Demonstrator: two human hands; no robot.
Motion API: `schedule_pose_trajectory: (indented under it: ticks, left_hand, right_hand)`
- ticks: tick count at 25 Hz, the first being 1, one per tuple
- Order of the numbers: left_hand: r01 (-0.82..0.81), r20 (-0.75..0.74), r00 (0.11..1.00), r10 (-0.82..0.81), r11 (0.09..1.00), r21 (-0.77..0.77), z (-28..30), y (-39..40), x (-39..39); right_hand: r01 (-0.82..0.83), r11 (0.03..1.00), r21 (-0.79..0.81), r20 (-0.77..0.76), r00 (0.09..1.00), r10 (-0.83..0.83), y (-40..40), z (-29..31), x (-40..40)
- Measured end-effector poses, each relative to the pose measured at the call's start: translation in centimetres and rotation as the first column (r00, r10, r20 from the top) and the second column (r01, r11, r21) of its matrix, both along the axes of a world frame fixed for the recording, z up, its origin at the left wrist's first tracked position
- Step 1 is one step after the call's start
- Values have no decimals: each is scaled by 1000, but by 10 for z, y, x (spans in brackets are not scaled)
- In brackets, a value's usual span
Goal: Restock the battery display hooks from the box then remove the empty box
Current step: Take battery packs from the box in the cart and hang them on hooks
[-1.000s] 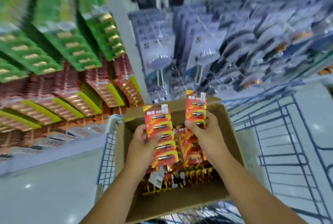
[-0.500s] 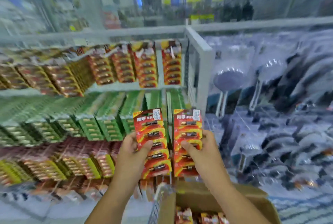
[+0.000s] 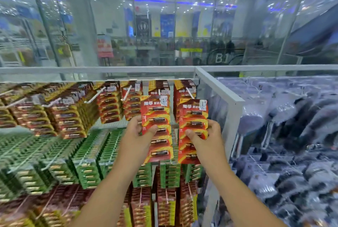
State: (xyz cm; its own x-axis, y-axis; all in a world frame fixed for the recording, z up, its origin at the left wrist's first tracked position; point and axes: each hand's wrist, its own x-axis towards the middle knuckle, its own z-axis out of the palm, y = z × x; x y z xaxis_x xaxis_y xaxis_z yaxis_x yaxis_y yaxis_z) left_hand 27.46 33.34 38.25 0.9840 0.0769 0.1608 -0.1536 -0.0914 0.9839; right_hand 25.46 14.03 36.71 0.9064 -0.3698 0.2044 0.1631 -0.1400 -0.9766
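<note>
Before the top-row hooks (image 3: 189,93), your left hand (image 3: 136,135) grips one battery card (image 3: 157,126). Your right hand (image 3: 204,135) grips another battery card (image 3: 193,128), raised for hanging.

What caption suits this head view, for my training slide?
Left hand and right hand each raise a red battery strip toward the top hooks.

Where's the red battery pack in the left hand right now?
In the head view, the red and yellow battery card sits centre frame in the left hand, raised before the top row of red packs, just left of the right hand's matching card.
</note>
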Motion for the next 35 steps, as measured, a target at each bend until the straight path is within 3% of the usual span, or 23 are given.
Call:
schedule_pose_trajectory:
  ticks: [9, 14, 18, 25, 29, 35]
  left_hand:
    - [39, 1, 999, -39, 999, 24, -10, -9, 17]
    - [117, -1, 993, -117, 992, -57, -15, -8, 24]
    - [38, -44, 998, -37, 999, 3, -17, -10, 35]
    - [20, -18, 1000, -21, 998, -67, -26, -12, 56]
    - [-91, 8, 996, 90, 996, 12, -24, -23, 89]
    - [-185, 120, 980, 158, 948, 261, -20, -24, 141]
  right_hand:
    - [42, 999, -12, -10, 999, -42, -8, -3, 17]
    - [35, 999, -31, -1, 999, -35, -10, -6, 18]
    - [66, 997, -28, -8, 998, -66, -14, -9, 21]
    - [30, 997, -71, -62, 997, -35, -16, -9, 45]
    - [80, 991, -109, -10, 997, -81, -10, -10, 96]
    - [228, 953, -201, 30, 973, -227, -10, -9, 160]
